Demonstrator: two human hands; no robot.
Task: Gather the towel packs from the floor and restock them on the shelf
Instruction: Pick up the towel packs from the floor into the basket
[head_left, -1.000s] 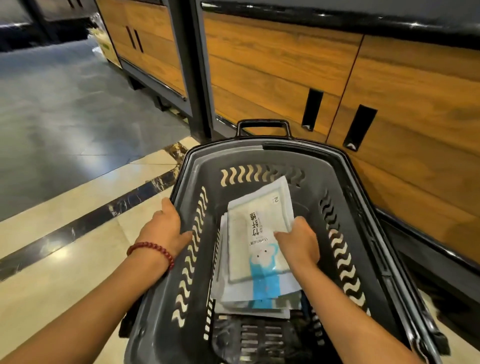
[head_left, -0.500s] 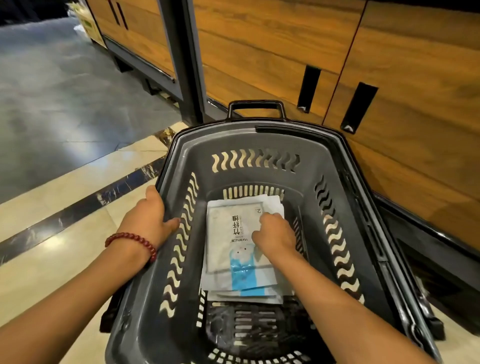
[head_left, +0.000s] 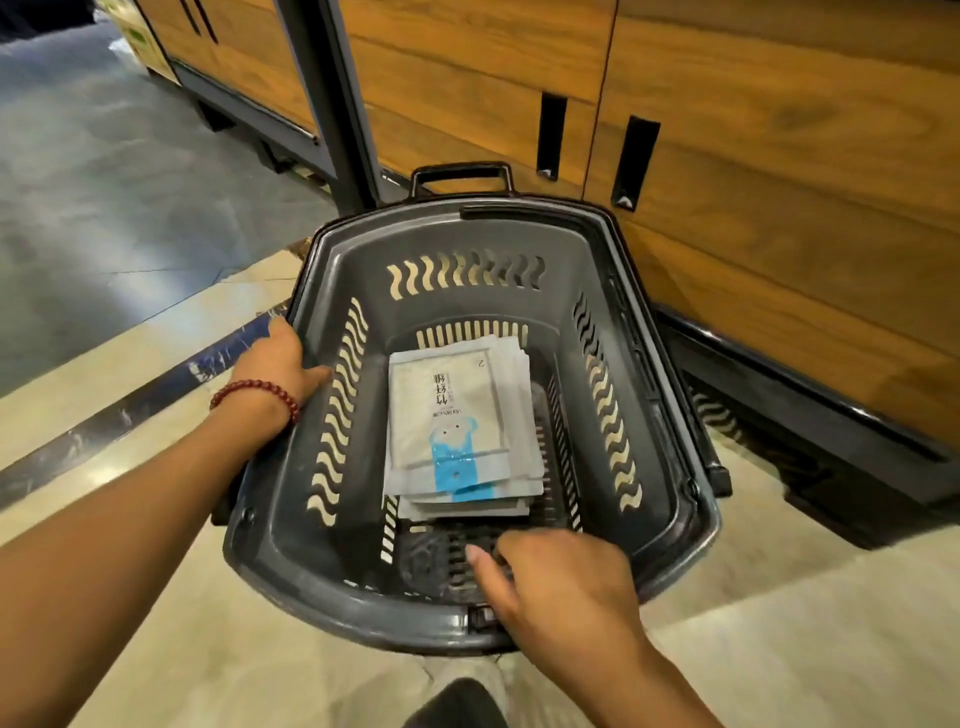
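A stack of flat white towel packs (head_left: 460, 426) with a blue figure printed on top lies on the bottom of a dark grey shopping basket (head_left: 670, 415) on the floor. My left hand (head_left: 278, 364), with a red bead bracelet on the wrist, grips the basket's left rim, thumb over the edge. Above the basket's near rim hovers my right hand (head_left: 561, 582), empty, with relaxed fingers and apart from the packs.
A wooden cabinet front (head_left: 753, 171) with black slot handles runs along the right and behind the basket, on a dark plinth (head_left: 810, 410). A black upright post (head_left: 332, 98) stands behind the basket. Beige tiles with a dark stripe (head_left: 130, 410) lie to the left.
My right hand let go of the towel packs and drew back to the basket's near rim. The packs now lie flat on the bottom. My left hand stays on the left rim.
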